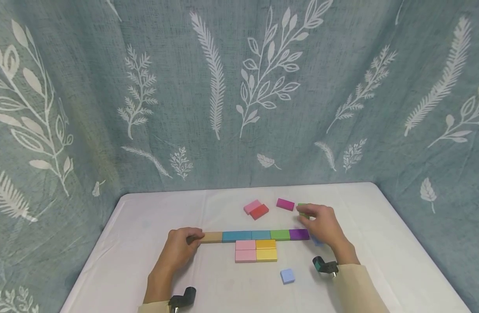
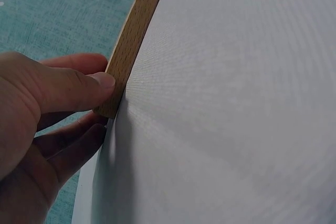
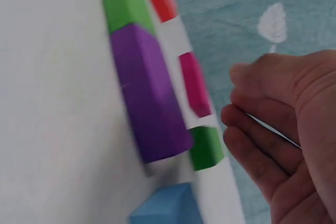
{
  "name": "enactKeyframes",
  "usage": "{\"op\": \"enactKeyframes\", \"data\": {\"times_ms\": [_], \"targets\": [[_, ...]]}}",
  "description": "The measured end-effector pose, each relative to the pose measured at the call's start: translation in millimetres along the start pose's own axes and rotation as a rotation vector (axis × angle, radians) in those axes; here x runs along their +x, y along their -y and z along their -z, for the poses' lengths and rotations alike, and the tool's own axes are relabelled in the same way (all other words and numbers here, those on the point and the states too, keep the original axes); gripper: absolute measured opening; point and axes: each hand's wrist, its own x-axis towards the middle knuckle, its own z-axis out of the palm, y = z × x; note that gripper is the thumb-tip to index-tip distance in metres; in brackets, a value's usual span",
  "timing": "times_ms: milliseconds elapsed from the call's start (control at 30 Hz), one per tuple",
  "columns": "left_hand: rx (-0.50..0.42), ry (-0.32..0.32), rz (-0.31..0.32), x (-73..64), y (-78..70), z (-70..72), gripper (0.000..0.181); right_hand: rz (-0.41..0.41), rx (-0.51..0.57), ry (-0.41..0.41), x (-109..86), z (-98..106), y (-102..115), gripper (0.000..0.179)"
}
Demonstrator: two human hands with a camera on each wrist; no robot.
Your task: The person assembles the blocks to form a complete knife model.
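Note:
A row of blocks runs across the table: natural wood (image 1: 212, 237), longer blue (image 1: 237, 236), shorter blue (image 1: 260, 235), green (image 1: 279, 235), then purple (image 1: 299, 234). At the row's left end my left hand (image 1: 180, 245) pinches the wooden block, its thumb on top in the left wrist view. Beyond the purple end, my right hand (image 1: 323, 224) hovers by a separate green block (image 3: 206, 148), which it partly covers in the head view. The right wrist view shows its fingers relaxed, with nothing between them. A blue block (image 3: 168, 208) lies near the purple end, mostly hidden under that hand in the head view.
Two pink and two yellow-toned blocks form a rectangle (image 1: 245, 255) against the row's near side. A light blue block (image 1: 287, 276) lies closer in. Farther back are pink (image 1: 252, 206), red (image 1: 259, 211) and magenta (image 1: 285, 204) blocks. A patterned curtain (image 1: 231, 165) hangs behind the table.

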Motion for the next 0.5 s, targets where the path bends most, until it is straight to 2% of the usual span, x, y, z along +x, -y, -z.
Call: {"op": "enactKeyframes", "data": {"times_ms": [200, 367, 500], "targets": [[0.003, -0.007, 0.016, 0.9, 0.2, -0.4, 0.022, -0.024, -0.009, 0.058, 3.8, -0.6, -11.2, 0.030], [0.005, -0.004, 0.025, 1.7, 0.5, -1.9, 0.021, -0.037, -0.028, 0.002, -1.2, 13.7, -20.3, 0.029], [0.008, -0.005, 0.024, 1.7, 1.8, -2.3, 0.022, -0.099, -0.036, -0.039, -4.6, 23.4, -28.4, 0.033]]}}
